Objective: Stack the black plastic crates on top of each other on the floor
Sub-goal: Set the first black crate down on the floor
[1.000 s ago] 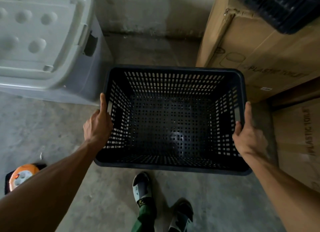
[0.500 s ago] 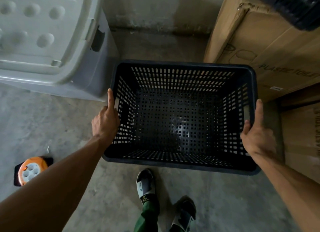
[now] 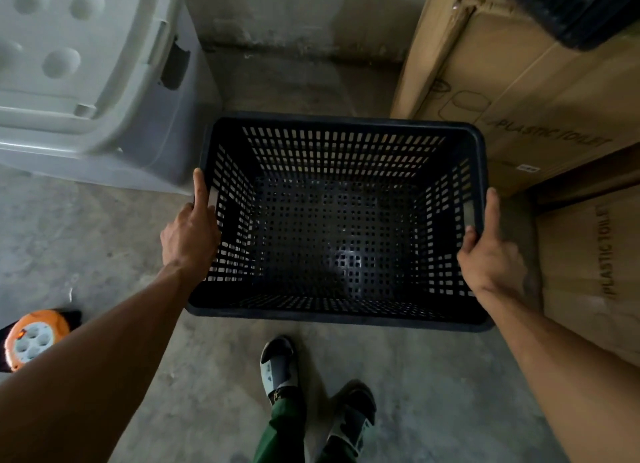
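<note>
So the big stuff first: grey lidded tub [image 3: 90, 81] sits toward the far-left of the concrete floor [image 3: 86, 241], cardboard boxes [image 3: 540, 92] line the right edge, and another black crate [image 3: 585, 9] sits up on the top box at the far-right corner. The black plastic crate [image 3: 341, 220] is between them, held by both side rims, and over the last second it's slid a bit further from the feet toward the wall. Can't tell if it's touching the floor yet. Left hand [image 3: 190, 235] and right hand [image 3: 486, 254] are each closed around a rim, thumbs along the top. Reads to me like the base crate getting placed. Tiny orange cord reel [image 3: 33, 338] sits at the left edge.
</note>
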Demonstrator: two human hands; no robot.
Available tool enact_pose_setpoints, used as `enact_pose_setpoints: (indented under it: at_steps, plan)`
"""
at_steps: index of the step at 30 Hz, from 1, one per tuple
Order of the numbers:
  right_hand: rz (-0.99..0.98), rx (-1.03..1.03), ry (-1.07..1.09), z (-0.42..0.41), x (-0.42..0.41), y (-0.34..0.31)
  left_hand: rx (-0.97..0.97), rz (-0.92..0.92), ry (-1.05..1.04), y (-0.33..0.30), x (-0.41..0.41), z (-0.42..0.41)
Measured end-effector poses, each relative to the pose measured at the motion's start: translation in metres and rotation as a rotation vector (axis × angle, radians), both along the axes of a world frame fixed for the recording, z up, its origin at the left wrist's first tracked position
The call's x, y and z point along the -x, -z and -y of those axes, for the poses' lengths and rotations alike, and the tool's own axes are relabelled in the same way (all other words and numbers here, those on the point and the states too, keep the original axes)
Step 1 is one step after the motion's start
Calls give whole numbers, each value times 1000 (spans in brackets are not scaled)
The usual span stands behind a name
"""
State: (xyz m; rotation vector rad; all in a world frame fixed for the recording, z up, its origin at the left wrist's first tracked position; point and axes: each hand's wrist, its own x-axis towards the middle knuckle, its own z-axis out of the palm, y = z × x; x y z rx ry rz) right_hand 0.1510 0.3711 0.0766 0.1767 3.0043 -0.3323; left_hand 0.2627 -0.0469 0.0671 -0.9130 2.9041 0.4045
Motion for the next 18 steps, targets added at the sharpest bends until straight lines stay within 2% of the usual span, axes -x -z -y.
enact_pose_setpoints:
  at_steps: [5, 9, 11, 14, 15, 16, 18]
  plan:
    - [5, -57, -7, 2, 0, 2, 33, 9, 29, 2, -2, 2]
    - [161, -7, 47, 5, 4, -11, 40, 16, 63, -4, 2, -8]
    - [80, -40, -39, 4, 8, -23, 116, -54, 168, -14, 5, -10]
    - [-258, -6, -143, 6, 18, -36, 213, -244, 287, -32, 17, -4]
    - [-314, 1, -143, 7, 20, -33, 233, -255, 308, -31, 19, 0]
    - [-317, -19, -143, 6, 21, -23, 240, -222, 324, -26, 17, 3]
    - [-161, -87, -171, 4, 14, -4, 209, -45, 329, -9, 7, 8]
